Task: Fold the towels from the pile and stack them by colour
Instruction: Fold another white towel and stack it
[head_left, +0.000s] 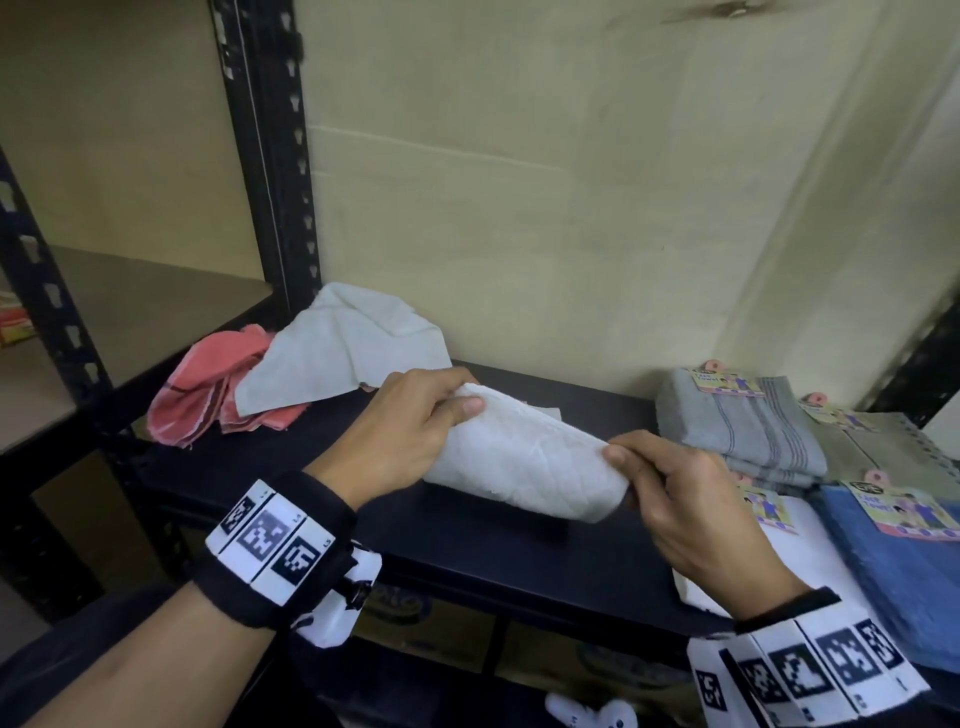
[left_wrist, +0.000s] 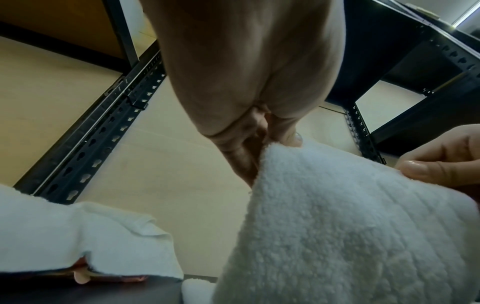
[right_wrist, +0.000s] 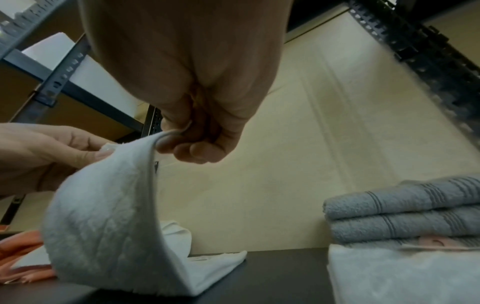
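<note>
Currently both hands hold one white towel above the black shelf. L hand: thumb on top, fingers curled under, pinching the towel's far-left corner. R hand: thumb and curled fingers pinching the near-right corner. Towel is doubled over, hanging between the two grips; R wrist view shows its lower fold touching the shelf surface. Wrist bands w/ black-and-white markers on both forearms.

Nearest on the R: blue folded towel w/ paper tag, beside a white folded towel partly hidden under the R hand. Behind those: grey striped towels, stacked, tagged; R wrist view shows at least two layers. Just R of them, a grey-green folded towel, tagged.

Far L of shelf, against the wall: unfolded pile, a pale white towel draped over pink towels. Black slotted rack upright stands behind the pile.
</note>
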